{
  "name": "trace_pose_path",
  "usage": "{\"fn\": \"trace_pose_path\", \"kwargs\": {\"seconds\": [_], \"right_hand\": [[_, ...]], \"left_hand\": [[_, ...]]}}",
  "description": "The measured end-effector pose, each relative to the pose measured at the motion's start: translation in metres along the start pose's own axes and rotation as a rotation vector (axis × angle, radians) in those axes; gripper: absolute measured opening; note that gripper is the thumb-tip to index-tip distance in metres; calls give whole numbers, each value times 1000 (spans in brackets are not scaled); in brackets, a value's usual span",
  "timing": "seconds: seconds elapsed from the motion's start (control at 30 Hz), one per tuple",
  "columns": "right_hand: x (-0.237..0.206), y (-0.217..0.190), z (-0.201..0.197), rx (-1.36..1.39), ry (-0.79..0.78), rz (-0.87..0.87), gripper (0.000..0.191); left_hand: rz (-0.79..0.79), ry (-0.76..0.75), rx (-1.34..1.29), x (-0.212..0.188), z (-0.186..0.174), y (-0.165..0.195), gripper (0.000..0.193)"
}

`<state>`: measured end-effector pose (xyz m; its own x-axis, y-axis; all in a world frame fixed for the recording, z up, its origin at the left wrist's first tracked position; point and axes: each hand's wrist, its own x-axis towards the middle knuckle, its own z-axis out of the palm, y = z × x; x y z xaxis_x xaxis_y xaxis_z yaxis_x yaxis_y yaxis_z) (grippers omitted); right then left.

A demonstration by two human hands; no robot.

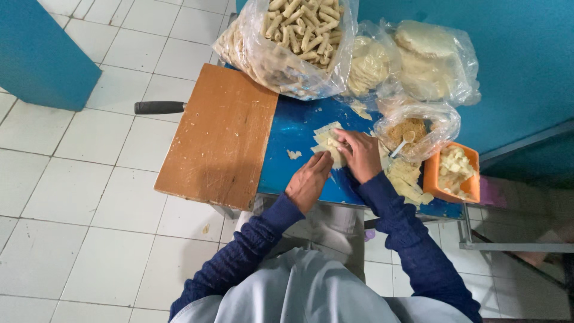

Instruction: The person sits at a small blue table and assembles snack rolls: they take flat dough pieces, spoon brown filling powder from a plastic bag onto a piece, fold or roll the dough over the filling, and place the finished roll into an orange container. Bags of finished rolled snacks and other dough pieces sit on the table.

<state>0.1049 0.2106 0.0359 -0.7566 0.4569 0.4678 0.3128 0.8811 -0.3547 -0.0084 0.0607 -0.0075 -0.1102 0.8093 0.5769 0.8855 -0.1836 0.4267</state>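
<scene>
Centrally, left hand and right hand press curled fingers onto a pale dough wrapper on the blue table. Right: orange tub of cheese pieces. Upper frame: clear bag of rolled pastries. Left: wooden board.

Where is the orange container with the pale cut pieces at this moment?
In the head view, the orange container stands at the right end of the blue table, just right of the right hand and below the bag of brown crumbs.
</scene>
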Motion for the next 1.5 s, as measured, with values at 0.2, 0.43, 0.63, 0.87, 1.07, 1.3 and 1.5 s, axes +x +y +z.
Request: {"fn": "trace_pose_path", "kwargs": {"seconds": [0.2, 0.43, 0.63, 0.87, 1.07, 1.3, 1.5], "right_hand": [[23, 26, -26, 47, -168, 318, 40], [90, 18, -102, 763, 140, 172, 29], [43, 22, -129, 230, 163, 253, 20], [-35, 64, -75, -407, -37, 495, 29], [-46, 71, -57, -348, 38, 553, 34], [-79, 73, -80, -597, -8, 521, 21], [-86, 83, -81, -490, -38, 532, 25]], "left_hand": [[16, 18, 13, 1, -2, 1, 37], [-17, -9, -24, 1, -4, 3, 40], [-4, -30, -39, -2, -3, 1, 38], [-8, -46, -67, -3, 6, -4, 35], [-25, 13, -98, 0, -5, -4, 29], [-270, 104, 93, 14, -14, 0, 40], [-329, 42, 129, 16, -7, -4, 38]]}}
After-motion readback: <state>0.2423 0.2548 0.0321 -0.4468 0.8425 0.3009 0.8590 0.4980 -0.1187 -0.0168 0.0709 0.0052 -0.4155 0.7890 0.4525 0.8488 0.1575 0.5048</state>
